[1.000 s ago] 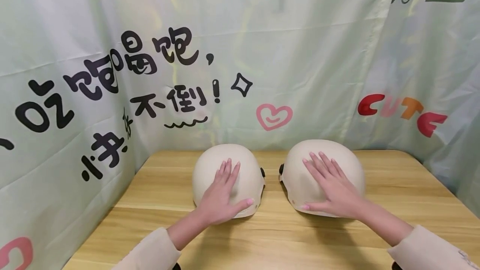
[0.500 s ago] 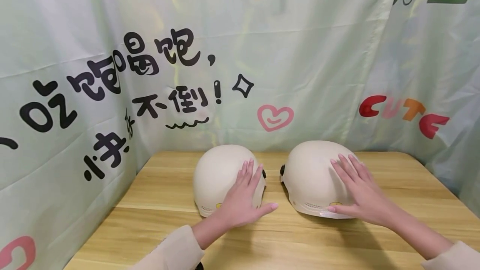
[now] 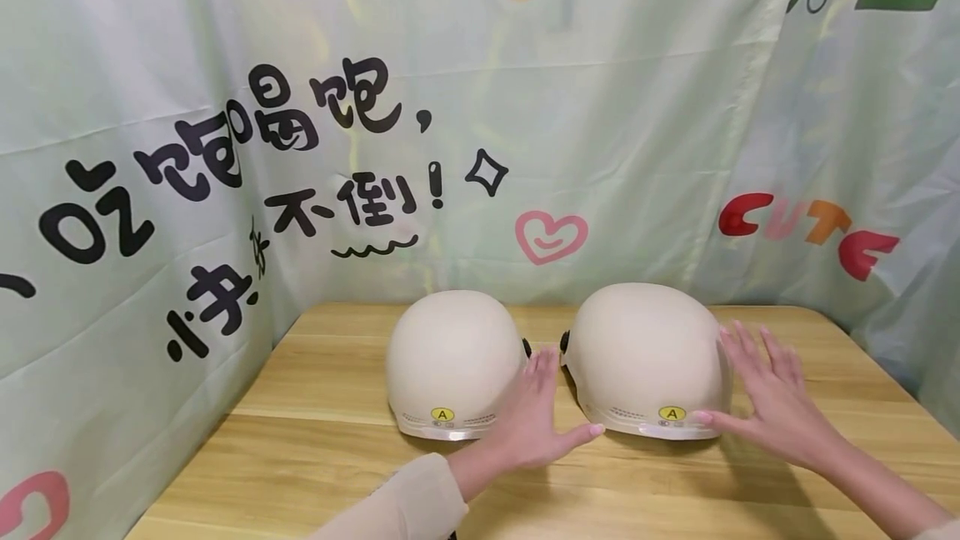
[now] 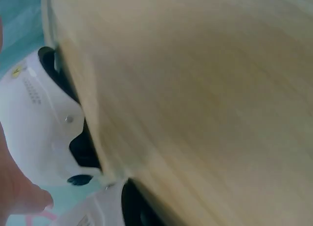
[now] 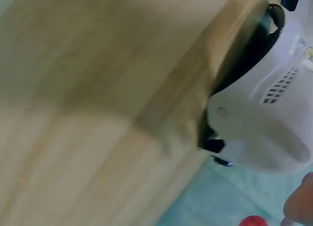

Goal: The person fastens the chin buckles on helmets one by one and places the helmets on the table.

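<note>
Two cream helmets stand side by side on the wooden table. The left helmet (image 3: 453, 357) and the right helmet (image 3: 648, 357) each show a round yellow "A" sticker above the front rim. My left hand (image 3: 532, 415), thumb spread, overlaps the left helmet's right edge in the head view, its thumb pointing toward the right helmet. Beside the right helmet's right edge is my right hand (image 3: 780, 407), fingers spread, fingertips right at the shell. Neither hand grips anything. The right helmet (image 4: 34, 118) fills the left wrist view's left side; in the right wrist view its shell (image 5: 274, 108) shows side vents.
The wooden table (image 3: 315, 457) runs back to a pale green printed curtain (image 3: 637, 132), which rises behind it and along both sides. A narrow gap separates the helmets, with black parts (image 3: 566, 342) facing into it.
Both hands have slid to the right from over the helmets' fronts, uncovering the yellow stickers. The helmets stay where they were.
</note>
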